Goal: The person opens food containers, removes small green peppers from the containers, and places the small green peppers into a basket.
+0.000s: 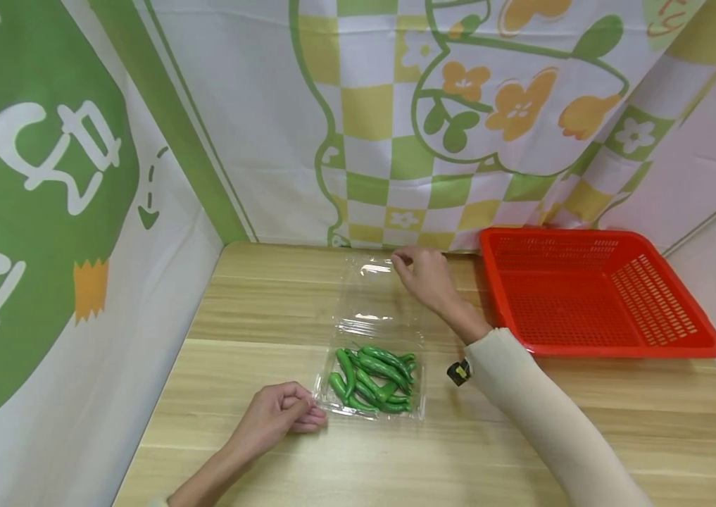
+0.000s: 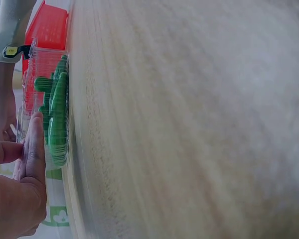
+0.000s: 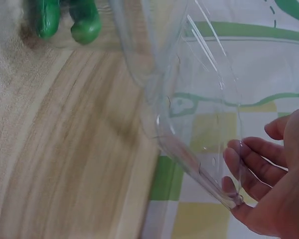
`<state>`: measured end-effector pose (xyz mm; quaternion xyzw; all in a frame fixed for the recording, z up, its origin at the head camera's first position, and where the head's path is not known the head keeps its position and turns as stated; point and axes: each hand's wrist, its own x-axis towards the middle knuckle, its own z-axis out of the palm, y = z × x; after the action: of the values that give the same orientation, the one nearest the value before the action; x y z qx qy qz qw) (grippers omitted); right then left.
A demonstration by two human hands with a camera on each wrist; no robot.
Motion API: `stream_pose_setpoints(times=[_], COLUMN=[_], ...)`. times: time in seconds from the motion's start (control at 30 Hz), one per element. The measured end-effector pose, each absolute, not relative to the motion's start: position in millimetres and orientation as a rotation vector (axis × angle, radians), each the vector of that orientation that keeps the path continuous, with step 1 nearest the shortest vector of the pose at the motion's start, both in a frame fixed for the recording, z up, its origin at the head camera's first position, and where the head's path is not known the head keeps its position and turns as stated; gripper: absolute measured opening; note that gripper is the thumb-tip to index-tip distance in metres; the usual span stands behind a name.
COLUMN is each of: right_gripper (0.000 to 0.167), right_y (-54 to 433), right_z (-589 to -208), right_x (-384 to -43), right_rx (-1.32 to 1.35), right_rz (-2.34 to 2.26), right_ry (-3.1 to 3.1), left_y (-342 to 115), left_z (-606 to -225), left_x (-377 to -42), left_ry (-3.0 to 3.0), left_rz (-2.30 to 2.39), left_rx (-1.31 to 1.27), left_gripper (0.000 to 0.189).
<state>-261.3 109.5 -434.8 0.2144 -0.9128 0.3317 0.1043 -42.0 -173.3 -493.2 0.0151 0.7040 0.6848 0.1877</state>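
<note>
Several green chili peppers (image 1: 383, 370) lie in the base of a clear plastic clamshell box (image 1: 422, 405) on the table. Its hinged clear lid (image 1: 370, 292) is swung up on the far side, away from the peppers. My left hand (image 1: 278, 414) is at the near left corner of the base; in the left wrist view its extended fingers (image 2: 36, 144) lie along the box's side. By the far right edge of the lid is my right hand (image 1: 426, 278). The right wrist view shows its loosely bent fingers (image 3: 256, 162) against the lid's corner, thumb standing off.
A red plastic basket (image 1: 510, 324) with perforated walls stands on the right of the wooden table (image 1: 237, 296). Behind the table hangs a patterned cloth (image 1: 364, 141), with another printed panel on the left. A small black and yellow device (image 1: 458, 372) sits at the right wrist.
</note>
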Motion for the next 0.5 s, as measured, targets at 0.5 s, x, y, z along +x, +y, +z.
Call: stream_pose_setpoints(times=[0.5], right_gripper=[0.033], right_y=[110.2], right_z=[-452.2], right_x=[-282.4], right_rx=[0.647], right_rz=[1.197], right_ry=[-2.927], left_y=[-170.9], left_z=[-492.0], left_x=[-38.7], left_ry=[1.966], left_rz=[1.906], left_rx=[-0.005], left_gripper=[0.018])
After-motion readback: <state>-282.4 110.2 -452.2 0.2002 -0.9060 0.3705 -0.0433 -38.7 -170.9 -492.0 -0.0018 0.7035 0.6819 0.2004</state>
